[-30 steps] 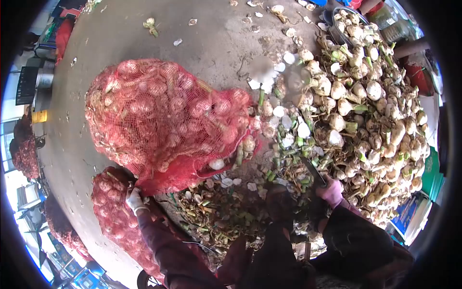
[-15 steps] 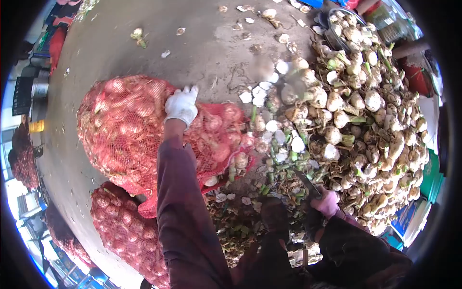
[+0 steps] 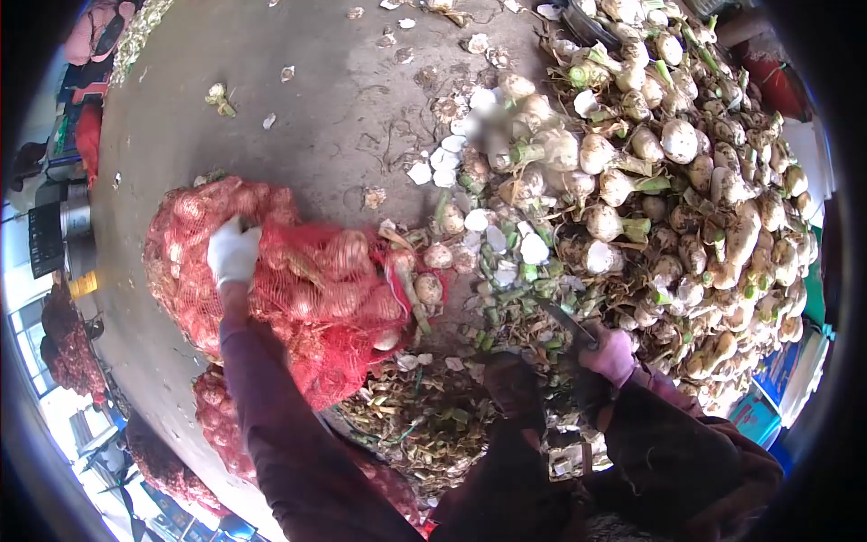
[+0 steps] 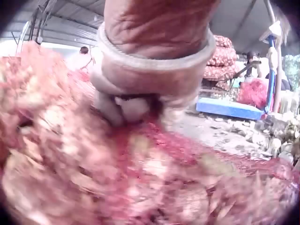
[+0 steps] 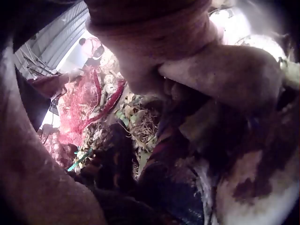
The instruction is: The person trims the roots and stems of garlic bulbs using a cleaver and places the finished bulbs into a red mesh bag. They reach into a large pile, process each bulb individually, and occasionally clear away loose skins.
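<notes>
A bulging red mesh bag [image 3: 316, 282] full of garlic bulbs lies on its side left of the middle in the head view. On its upper left part, my white-gloved left hand [image 3: 234, 253] grips the netting. The left wrist view shows the curled fingers [image 4: 110, 110] with red mesh [image 4: 154, 133] drawn up under them. In the pinkish glove, my right hand [image 3: 611, 355] holds a knife [image 3: 566, 320], blade pointing up and left, over cut stems [image 3: 515, 312]. Bulbs spill at the bag's open mouth [image 3: 397, 280]. In the right wrist view the knife is hidden.
A large heap of loose garlic bulbs [image 3: 713, 226] fills the right side. Trimmed leaves and stalks [image 3: 424, 406] cover the ground by my feet. A second mesh bag [image 3: 217, 415] lies below the first. A metal basin [image 3: 587, 23] stands at the upper right.
My left hand has gone from the bag's lower corner to its top, then further left, and the bag has shifted and slumped. My right hand keeps the knife in nearly the same place.
</notes>
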A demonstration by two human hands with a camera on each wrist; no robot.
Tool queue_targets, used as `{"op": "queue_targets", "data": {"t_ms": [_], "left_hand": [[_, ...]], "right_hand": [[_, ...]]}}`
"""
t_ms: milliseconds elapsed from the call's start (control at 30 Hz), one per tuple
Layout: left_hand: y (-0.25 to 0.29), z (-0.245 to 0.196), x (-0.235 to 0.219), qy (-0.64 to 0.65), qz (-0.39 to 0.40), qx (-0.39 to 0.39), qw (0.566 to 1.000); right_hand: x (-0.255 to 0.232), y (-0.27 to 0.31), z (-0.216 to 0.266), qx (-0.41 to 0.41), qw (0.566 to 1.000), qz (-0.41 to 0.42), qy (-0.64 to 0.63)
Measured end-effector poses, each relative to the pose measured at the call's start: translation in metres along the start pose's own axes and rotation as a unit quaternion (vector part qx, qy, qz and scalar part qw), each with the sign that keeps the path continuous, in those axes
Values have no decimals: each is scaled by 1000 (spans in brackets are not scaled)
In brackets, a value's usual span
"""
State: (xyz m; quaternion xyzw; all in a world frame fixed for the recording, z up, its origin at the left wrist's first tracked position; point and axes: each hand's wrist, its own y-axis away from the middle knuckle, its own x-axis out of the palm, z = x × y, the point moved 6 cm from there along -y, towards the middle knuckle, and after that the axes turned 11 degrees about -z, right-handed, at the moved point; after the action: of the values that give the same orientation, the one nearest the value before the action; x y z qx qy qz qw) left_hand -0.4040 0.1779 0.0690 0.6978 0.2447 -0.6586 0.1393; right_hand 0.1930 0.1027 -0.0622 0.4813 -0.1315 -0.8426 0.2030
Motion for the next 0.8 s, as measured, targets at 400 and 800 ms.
{"op": "queue_targets", "data": {"t_ms": [400, 800], "left_hand": [[107, -257, 130, -216, 218, 316, 898], [170, -266, 85, 73, -48, 208, 974]], "right_hand": [[1, -1, -1, 7, 998, 53, 36], [-17, 4, 5, -37, 996, -29, -76]]}}
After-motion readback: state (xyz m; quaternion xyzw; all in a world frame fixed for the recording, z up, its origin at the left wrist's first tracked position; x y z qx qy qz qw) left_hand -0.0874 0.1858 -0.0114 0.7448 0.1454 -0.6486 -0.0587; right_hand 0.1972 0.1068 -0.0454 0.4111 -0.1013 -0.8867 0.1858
